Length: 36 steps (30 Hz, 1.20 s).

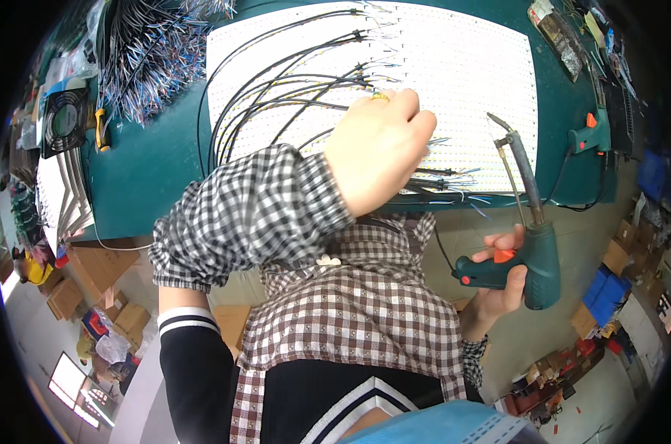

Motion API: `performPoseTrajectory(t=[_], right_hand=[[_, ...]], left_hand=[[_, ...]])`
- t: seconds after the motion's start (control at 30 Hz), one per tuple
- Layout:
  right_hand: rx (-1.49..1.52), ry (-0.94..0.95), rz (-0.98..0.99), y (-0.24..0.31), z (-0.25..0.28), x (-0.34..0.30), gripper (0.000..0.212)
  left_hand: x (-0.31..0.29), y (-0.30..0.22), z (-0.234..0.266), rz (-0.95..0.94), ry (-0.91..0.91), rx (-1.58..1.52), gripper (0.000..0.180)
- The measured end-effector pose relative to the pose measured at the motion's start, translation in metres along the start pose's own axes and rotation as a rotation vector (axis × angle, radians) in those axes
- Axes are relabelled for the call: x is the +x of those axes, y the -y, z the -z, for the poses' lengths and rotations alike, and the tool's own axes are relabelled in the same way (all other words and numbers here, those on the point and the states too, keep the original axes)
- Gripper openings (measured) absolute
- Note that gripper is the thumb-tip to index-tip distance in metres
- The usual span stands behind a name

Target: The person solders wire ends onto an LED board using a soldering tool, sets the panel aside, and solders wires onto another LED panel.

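My left hand reaches over a white perforated board, its fingers curled and pointing away; what they pinch is hidden beneath them. Black cables curve in from the left of the board, their stripped ends fanning into thin coloured wires. More cable ends lie along the board's near edge, just right of my left wrist. To the right, past the table's near edge, my right hand grips a green soldering gun with an orange-red trigger. Its dark tip points up over the board, apart from the wires.
A thick bundle of wires lies at the far left, near a black fan and a yellow-handled tool. A second green gun-shaped tool rests on the right of the green table. Cardboard boxes stand on the floor.
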State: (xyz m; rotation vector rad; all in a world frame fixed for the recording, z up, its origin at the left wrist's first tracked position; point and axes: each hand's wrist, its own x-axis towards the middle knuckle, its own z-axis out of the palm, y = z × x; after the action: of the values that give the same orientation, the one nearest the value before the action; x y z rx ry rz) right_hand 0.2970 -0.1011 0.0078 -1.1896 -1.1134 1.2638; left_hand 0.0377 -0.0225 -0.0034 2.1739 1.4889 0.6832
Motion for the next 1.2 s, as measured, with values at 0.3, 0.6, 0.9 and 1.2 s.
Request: performPoseTrajectory(t=[0.3, 0.6, 0.9, 1.2], right_hand=[[0.028, 0.076, 0.022, -0.007, 0.007, -0.003, 0.058], [-0.017, 0.052, -0.126, 0.0, -0.004, -0.009, 0.072], [-0.052, 0.116, -0.208, 0.003, -0.007, -0.021, 0.073], [-0.137, 0.216, -0.295, 0.016, -0.015, -0.025, 0.069]], left_hand=[[-0.022, -0.005, 0.026, 0.125, -0.067, -0.162, 0.01], [-0.024, 0.005, 0.011, 0.185, -0.124, -0.02, 0.011], [-0.031, 0.013, 0.006, 0.152, -0.177, -0.178, 0.012], [-0.031, 0.011, 0.005, 0.162, -0.191, -0.178, 0.013]])
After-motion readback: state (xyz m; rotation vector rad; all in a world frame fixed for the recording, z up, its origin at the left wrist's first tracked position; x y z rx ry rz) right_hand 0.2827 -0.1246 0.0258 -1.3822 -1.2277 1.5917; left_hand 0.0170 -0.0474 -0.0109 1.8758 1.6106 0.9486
